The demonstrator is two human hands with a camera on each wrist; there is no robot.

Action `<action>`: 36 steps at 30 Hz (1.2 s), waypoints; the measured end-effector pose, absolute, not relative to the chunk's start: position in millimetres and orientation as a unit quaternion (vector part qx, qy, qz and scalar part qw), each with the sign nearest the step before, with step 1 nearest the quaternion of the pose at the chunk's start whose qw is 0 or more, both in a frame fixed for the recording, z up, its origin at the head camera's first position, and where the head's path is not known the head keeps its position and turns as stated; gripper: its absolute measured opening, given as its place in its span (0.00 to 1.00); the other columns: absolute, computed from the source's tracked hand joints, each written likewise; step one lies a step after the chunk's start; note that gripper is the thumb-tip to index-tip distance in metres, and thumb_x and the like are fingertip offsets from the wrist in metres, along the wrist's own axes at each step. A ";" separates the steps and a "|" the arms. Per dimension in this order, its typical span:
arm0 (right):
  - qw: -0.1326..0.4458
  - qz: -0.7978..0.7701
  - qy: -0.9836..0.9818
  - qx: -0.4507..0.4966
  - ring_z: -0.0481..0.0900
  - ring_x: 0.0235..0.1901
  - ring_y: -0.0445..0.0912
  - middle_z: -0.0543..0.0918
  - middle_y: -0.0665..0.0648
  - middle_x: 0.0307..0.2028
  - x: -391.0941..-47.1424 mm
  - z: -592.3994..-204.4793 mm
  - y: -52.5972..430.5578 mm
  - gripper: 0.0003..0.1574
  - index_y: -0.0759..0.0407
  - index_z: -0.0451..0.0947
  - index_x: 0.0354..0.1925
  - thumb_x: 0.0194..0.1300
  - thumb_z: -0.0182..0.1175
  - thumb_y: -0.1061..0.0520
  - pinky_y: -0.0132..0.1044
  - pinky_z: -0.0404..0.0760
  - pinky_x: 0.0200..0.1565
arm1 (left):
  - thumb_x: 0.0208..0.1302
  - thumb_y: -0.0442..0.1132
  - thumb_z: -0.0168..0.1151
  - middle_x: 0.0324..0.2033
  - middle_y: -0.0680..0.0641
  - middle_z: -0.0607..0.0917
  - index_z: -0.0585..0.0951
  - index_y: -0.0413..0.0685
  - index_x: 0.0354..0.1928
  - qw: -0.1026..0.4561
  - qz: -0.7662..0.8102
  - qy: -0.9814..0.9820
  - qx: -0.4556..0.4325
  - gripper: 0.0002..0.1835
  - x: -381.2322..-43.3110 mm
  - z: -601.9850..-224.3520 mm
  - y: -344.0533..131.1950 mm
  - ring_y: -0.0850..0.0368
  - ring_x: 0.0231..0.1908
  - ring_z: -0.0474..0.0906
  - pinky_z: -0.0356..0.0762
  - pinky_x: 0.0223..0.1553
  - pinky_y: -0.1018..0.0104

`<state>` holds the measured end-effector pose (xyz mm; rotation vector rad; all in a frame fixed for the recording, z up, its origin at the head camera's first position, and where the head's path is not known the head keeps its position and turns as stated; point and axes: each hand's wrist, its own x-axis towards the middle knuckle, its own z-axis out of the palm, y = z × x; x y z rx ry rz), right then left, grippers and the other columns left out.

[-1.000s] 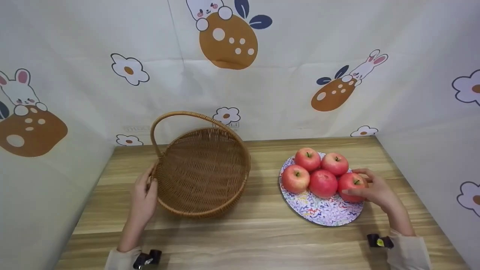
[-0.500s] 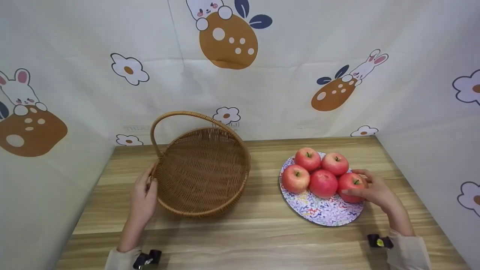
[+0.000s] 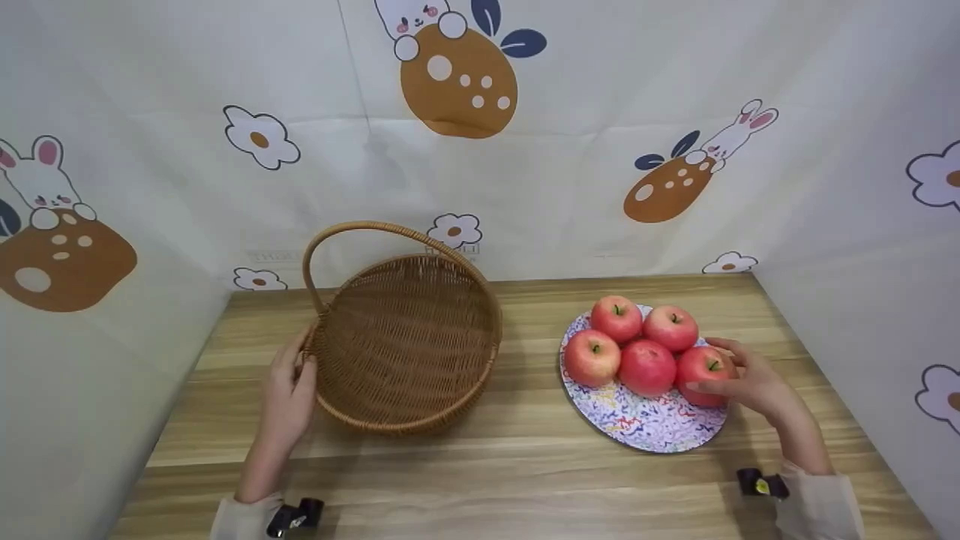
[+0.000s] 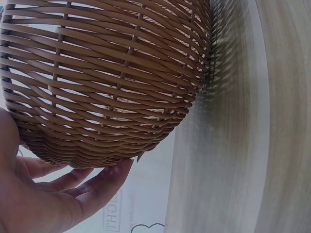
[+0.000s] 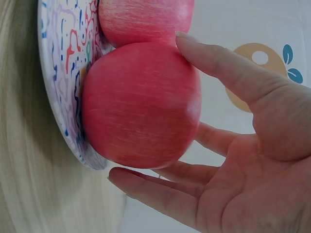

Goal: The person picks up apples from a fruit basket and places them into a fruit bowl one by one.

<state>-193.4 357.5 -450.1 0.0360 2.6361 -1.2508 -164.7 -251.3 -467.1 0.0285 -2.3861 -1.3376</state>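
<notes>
A brown wicker basket (image 3: 412, 352) with an arched handle stands at left, its inside bare. My left hand (image 3: 289, 394) holds its left rim, thumb over the edge; in the left wrist view the fingers (image 4: 104, 187) lie against the woven outside. Several red apples sit on a round patterned plate (image 3: 660, 424) at right. The rightmost apple (image 3: 697, 367) is between the thumb and fingers of my right hand (image 3: 761, 386). In the right wrist view, the thumb lies along one side of that apple (image 5: 141, 107) and the fingers curve round the other; it still rests on the plate.
A wood-grain tabletop (image 3: 480, 480) carries both basket and plate. Pale cloth walls (image 3: 555, 195) printed with rabbits and flowers enclose the back and both sides. The basket handle (image 3: 367, 226) rises before the back wall. Another apple (image 3: 647, 367) touches the gripped one.
</notes>
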 end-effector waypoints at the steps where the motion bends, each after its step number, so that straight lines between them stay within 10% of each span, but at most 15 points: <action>1: 0.113 -0.424 0.898 0.014 0.72 0.63 0.72 0.67 0.85 0.67 -193.0 -448.5 357.4 0.57 0.77 0.53 0.77 0.67 0.73 0.53 0.48 0.84 0.56 | 0.76 0.27 0.46 0.67 0.24 0.74 0.68 0.27 0.74 0.201 -0.479 -0.854 0.010 0.27 -164.8 -467.1 -251.2 0.32 0.63 0.74 0.77 0.61 0.52; 10: 0.087 -0.397 0.913 0.010 0.63 0.67 0.83 0.60 0.90 0.69 -188.3 -436.9 357.1 0.56 0.77 0.52 0.77 0.68 0.71 0.52 0.68 0.78 0.60 | 0.76 0.27 0.46 0.68 0.24 0.74 0.67 0.26 0.74 0.191 -0.477 -0.858 0.005 0.27 -166.1 -465.6 -250.8 0.34 0.63 0.74 0.72 0.57 0.70; 18: 0.037 -0.369 0.929 0.013 0.64 0.63 0.88 0.59 0.89 0.70 -184.7 -426.3 347.1 0.51 0.76 0.53 0.77 0.71 0.68 0.55 0.75 0.75 0.60 | 0.77 0.27 0.45 0.71 0.21 0.68 0.63 0.24 0.76 0.182 -0.479 -0.859 -0.004 0.28 -164.9 -463.9 -254.8 0.27 0.66 0.71 0.77 0.64 0.40; 26: -0.044 -0.350 0.935 0.020 0.67 0.65 0.83 0.65 0.88 0.69 -175.8 -412.4 332.5 0.48 0.73 0.61 0.76 0.69 0.71 0.54 0.74 0.71 0.64 | 0.76 0.26 0.47 0.67 0.21 0.73 0.65 0.24 0.75 0.193 -0.473 -0.859 -0.003 0.27 -161.1 -461.0 -253.7 0.28 0.60 0.76 0.82 0.58 0.56; 36: -0.151 -0.346 0.926 0.001 0.70 0.62 0.82 0.70 0.81 0.70 -164.4 -400.8 311.1 0.44 0.70 0.67 0.74 0.65 0.73 0.63 0.77 0.72 0.61 | 0.79 0.31 0.50 0.68 0.20 0.71 0.65 0.25 0.75 0.184 -0.416 -0.891 -0.008 0.28 -155.6 -439.4 -242.2 0.23 0.67 0.69 0.67 0.69 0.30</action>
